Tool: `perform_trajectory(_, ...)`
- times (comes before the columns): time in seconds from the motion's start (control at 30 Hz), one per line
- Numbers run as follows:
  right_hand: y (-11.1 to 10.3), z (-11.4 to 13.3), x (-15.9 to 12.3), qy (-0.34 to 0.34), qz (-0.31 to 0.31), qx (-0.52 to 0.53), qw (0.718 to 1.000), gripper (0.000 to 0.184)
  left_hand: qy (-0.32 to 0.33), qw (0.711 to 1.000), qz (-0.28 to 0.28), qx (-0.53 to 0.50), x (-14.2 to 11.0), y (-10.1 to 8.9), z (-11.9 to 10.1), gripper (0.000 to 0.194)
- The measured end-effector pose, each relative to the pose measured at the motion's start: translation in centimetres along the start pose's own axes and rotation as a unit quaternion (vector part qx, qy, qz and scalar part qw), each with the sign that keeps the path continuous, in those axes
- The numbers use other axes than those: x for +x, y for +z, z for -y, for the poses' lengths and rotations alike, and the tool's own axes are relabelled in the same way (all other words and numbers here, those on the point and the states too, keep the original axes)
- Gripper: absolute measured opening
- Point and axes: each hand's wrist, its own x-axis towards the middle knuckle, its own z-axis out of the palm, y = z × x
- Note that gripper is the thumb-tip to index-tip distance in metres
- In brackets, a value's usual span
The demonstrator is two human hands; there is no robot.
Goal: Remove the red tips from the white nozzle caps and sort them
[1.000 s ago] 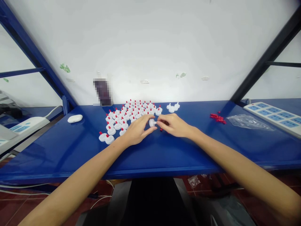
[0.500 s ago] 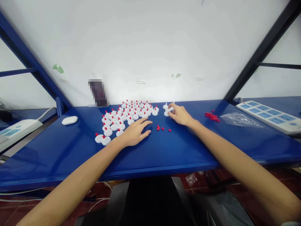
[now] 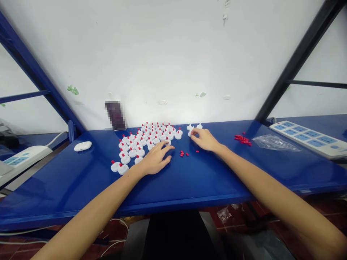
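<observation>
Many white nozzle caps (image 3: 132,153) with small red tips stand upright in a cluster on the blue table. My left hand (image 3: 155,159) rests palm down at the cluster's right front edge, fingers apart, holding nothing. My right hand (image 3: 204,139) has its thumb and fingers pinched at a white nozzle cap (image 3: 190,133), whose top they partly hide. Behind it stand two more white nozzle caps (image 3: 199,126) without red tips. Several loose small red tips (image 3: 182,154) lie on the table between my hands.
A pile of red tips (image 3: 243,140) lies to the right, beside a clear plastic bag (image 3: 275,142). Power strips (image 3: 311,137) are at both sides. A white oval case (image 3: 82,146) lies at left. A pixelated dark object (image 3: 116,115) leans on the wall.
My right hand's fingertips have drawn together at the front white nozzle cap. The view has tilted slightly upward. My left hand keeps about the same place by the cluster.
</observation>
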Motion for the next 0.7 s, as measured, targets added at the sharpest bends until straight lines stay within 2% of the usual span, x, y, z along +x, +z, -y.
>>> perform_trajectory(0.2,-0.2,0.5,-0.1,-0.008,0.02,-0.024,0.999,0.016,0.016,0.997,-0.066,-0.048,0.2,-0.4,-0.4,0.012)
perform_trajectory(0.33,-1.6,0.9,-0.3,0.019,0.119,-0.085,0.989,0.02,-0.003,0.992,-0.11,-0.067,0.3,-0.3,-0.3,0.007)
perform_trajectory(0.47,-3.0,1.4,-0.6,0.03,0.214,-0.067,0.974,0.018,-0.01,0.991,-0.116,-0.066,0.2,-0.3,-0.3,0.017)
perform_trajectory(0.7,-3.3,1.7,-0.7,-0.032,0.282,-0.039,0.958,0.009,-0.001,0.995,-0.062,-0.073,0.0,-0.2,-0.3,0.035)
